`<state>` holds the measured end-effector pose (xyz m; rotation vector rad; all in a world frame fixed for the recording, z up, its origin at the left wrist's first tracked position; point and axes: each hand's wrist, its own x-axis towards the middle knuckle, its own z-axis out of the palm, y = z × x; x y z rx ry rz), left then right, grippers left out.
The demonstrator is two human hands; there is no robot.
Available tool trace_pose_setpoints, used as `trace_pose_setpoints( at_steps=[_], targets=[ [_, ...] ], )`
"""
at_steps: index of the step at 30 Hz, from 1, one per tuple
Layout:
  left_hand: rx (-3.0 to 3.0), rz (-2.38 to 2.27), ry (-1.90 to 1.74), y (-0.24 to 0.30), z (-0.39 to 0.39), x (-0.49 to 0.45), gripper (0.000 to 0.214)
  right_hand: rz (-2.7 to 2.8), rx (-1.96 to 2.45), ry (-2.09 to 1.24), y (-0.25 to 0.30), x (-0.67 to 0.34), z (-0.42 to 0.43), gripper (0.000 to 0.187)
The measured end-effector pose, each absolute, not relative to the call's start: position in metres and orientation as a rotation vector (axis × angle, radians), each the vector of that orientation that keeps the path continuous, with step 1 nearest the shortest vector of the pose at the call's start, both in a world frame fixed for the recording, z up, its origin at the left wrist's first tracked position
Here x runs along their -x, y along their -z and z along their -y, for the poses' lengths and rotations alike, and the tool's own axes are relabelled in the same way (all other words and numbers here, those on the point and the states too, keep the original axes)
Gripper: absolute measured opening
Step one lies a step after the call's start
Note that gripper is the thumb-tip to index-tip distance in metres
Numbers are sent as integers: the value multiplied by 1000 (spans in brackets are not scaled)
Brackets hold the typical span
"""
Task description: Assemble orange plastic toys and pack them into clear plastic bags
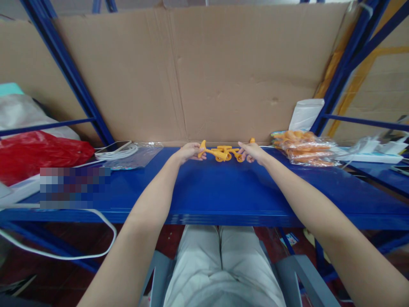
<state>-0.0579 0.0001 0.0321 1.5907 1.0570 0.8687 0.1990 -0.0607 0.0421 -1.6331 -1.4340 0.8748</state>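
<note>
My left hand point(192, 152) is closed on the T-shaped end of an orange plastic piece point(202, 148), whose thin ridged shaft points right. Between my hands, several orange plastic parts with round, ring-like ends point(223, 154) sit close together just over the blue tabletop; whether they are joined is too small to tell. My right hand point(251, 152) has its fingers curled at the right end of this group, beside a round orange end point(239, 157). An orange tip point(252, 140) sticks up behind that hand, and the rest of it is hidden.
A cardboard sheet point(236, 76) stands behind the blue tabletop point(223, 192). Clear bags of orange pieces point(303, 147) and a white power strip point(383, 157) lie right. A flat clear bag point(137, 157), a coiled white cable point(118, 152) and a red bag point(44, 151) lie left.
</note>
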Motion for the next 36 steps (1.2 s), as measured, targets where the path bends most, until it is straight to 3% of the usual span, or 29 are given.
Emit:
trace_pose_setpoints(
  at_steps=[14,19,23,29,32,36],
  targets=[
    [-1254,-1269,-1162,-23,-15,55,7,1385,1635,-799,-36,-209,53,28],
    [-1241,-1228,-1165,-20,-14,49,21,1389,1640,-775,-35,-210,52,27],
    [-1487,-1308,-1094,-15,-14,44,32,1403,1643,-714,-33,-215,48,26],
    [-2131,-1407,-848,-6,-21,38,5,1635,1845,-251,-29,-231,43,31],
    [-2261,-1376,-803,-2,-19,33,15,1726,1933,-120,-26,-235,42,27],
    [-2303,-1301,-765,0,-11,25,30,1845,1845,-207,-21,-234,40,24]
  ],
)
